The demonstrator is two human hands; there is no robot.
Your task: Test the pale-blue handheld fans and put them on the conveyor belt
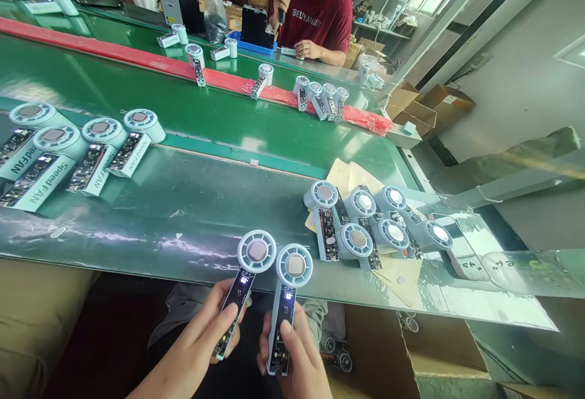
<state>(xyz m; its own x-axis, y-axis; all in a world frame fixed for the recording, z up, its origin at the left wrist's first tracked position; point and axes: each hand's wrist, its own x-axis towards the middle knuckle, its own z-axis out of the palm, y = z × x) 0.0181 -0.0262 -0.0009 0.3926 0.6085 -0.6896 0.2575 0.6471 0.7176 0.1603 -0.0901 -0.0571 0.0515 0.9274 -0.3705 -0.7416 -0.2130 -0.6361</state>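
My left hand (218, 317) is wrapped round the handle of a pale blue handheld fan (244, 280), its thumb lying on the exposed circuit board. Beside it, my right hand (292, 341) grips a second handheld fan (289, 301) in the same way. Small displays on both boards are lit, seeming to read 60. Both fans tilt upward at the table's front edge, their round heads close together. To the right lies a group of similar fans (356, 239) with bare boards, partly on cream paper sheets (397, 277).
Several fans marked Speed FAN (98, 131) lie at the left of the green table (219, 198). More fans (329, 91) stand along a red strip (114, 52). Across the table sits a co-worker (315, 15) holding a dark tool. An open cardboard box (445, 350) is below the edge.
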